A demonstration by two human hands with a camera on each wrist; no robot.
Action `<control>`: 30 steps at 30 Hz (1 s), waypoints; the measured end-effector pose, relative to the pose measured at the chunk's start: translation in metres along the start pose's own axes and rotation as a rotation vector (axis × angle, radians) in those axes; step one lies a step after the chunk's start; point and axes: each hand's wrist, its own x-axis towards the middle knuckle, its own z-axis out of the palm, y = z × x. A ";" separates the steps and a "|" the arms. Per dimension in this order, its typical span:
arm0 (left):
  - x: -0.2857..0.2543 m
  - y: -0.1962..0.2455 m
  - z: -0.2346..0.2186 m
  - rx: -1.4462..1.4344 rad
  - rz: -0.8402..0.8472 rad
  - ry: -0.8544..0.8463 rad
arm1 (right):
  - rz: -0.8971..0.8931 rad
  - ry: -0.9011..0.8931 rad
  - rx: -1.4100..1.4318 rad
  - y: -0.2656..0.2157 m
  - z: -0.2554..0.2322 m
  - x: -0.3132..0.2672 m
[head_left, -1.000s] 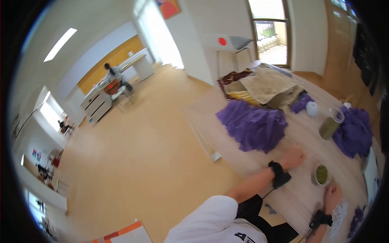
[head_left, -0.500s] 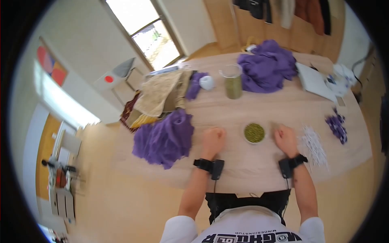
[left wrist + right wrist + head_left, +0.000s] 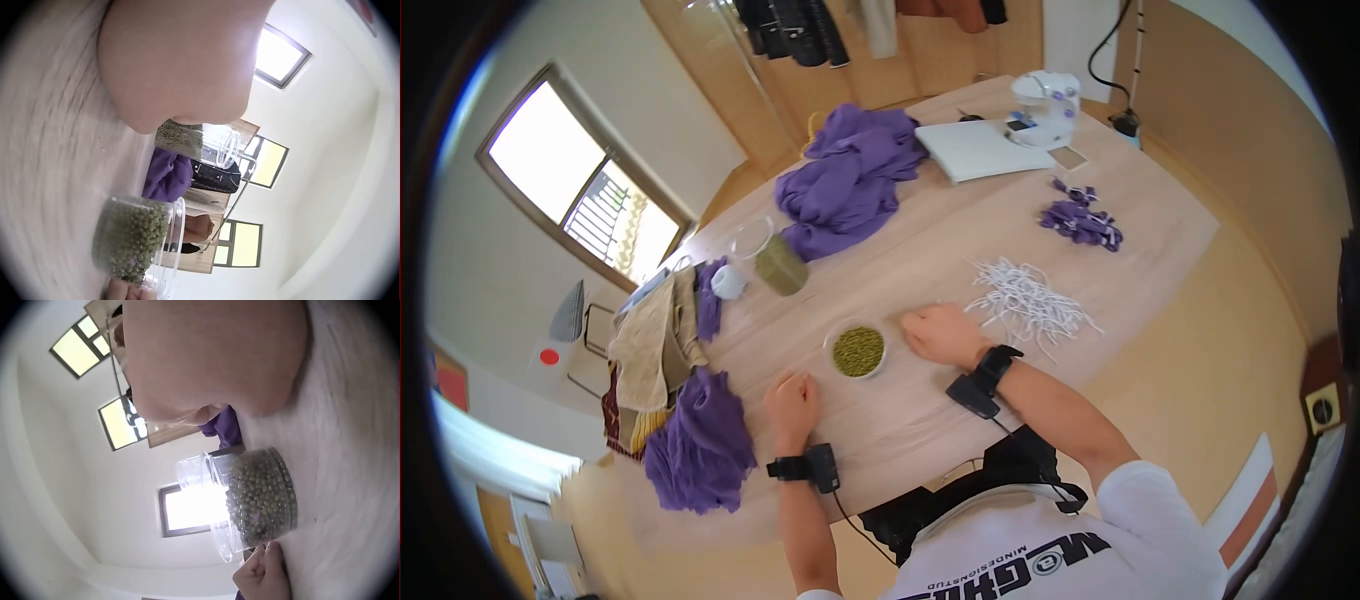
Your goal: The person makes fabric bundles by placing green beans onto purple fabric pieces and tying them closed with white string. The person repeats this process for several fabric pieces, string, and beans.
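Note:
Between my two hands stands a small clear cup of green beans (image 3: 858, 352), upright on the wooden table (image 3: 880, 420). My left hand (image 3: 793, 405) rests on the tabletop to the cup's left, its fingers curled in and holding nothing. On the other side, my right hand (image 3: 945, 335) lies on the table as a fist, also holding nothing. Both hands are near the cup but apart from it. In the right wrist view the cup (image 3: 259, 497) shows beans filling its lower part, with the left hand (image 3: 265, 575) curled beyond it.
White cords (image 3: 1030, 300) lie in a loose pile right of my right hand. Behind are a larger bean jar (image 3: 780, 265), purple cloth (image 3: 850, 185) and a white sewing machine (image 3: 1050, 110). Folded fabrics (image 3: 650, 345) cover the left end; a purple bundle (image 3: 1080, 222) lies right.
The head view has swung right, from the room at the left to the tabletop and its right end. Both hands stay resting on the table beside the cup.

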 end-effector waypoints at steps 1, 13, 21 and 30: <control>-0.002 -0.001 0.000 -0.014 0.001 -0.001 | 0.002 0.012 0.024 0.002 0.001 -0.002; -0.005 -0.002 -0.001 -0.023 -0.051 -0.035 | 0.325 0.446 0.198 0.003 -0.113 -0.020; -0.003 0.011 -0.006 -0.054 -0.109 -0.028 | 0.562 0.004 0.537 -0.022 -0.138 -0.095; -0.009 0.003 -0.028 -0.323 -0.286 -0.116 | 0.643 -0.361 0.809 -0.044 -0.139 -0.130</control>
